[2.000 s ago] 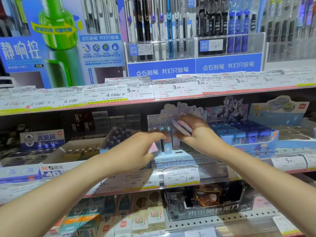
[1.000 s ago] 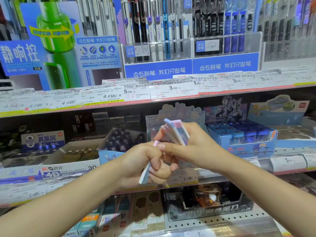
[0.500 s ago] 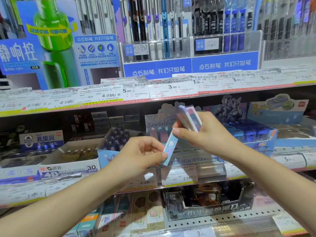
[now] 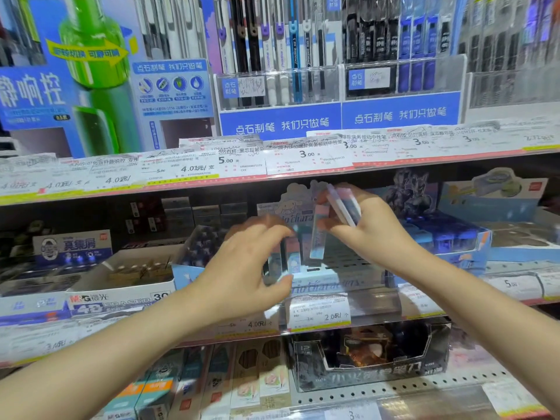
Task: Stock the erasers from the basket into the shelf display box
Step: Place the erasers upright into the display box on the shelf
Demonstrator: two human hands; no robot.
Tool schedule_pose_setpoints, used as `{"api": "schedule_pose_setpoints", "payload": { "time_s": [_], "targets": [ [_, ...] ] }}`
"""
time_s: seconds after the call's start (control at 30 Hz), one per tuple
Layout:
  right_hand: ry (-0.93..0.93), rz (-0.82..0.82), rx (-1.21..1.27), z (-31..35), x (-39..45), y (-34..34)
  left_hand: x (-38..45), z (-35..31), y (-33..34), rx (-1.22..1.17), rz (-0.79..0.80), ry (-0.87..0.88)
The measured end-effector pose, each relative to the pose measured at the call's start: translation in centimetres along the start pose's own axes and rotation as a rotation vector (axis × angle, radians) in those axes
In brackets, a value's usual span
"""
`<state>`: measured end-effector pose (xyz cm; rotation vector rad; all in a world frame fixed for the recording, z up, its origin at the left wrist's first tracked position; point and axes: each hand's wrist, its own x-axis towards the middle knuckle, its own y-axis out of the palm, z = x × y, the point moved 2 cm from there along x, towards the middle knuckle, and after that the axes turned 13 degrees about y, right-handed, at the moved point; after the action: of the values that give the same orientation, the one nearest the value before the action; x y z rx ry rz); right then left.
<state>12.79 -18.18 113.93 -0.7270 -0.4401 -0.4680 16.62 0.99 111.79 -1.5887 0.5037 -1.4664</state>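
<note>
Since half a second ago the left hand (image 4: 251, 268) has left the right hand and gone forward to the display box (image 4: 330, 283), and the slim eraser (image 4: 318, 234) now hangs upright just above the box; the head view shows the left fingers spread against the erasers already standing (image 4: 291, 256) in the box's left part, though blur hides whether they pinch one; the right hand (image 4: 372, 234), just right of and above the box, clamps a fanned stack of erasers (image 4: 345, 207) under the thumb, and seems to hold the hanging one too; no basket shows. These sleeved erasers look light, stiff and rather slick; pinching the flat faces near the top seems safest.
</note>
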Motion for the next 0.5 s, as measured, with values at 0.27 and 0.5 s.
{"api": "schedule_pose_setpoints", "payload": {
  "time_s": [0.27, 0.5],
  "targets": [
    [0.037, 0.157, 0.132, -0.6, 0.3, 1.8, 0.1, 0.8, 0.8, -0.083, 0.18, -0.003],
    [0.096, 0.253, 0.188, -0.7, 0.3, 2.0, 0.2, 0.7, 0.6, -0.1, 0.185, 0.006]
  ]
}}
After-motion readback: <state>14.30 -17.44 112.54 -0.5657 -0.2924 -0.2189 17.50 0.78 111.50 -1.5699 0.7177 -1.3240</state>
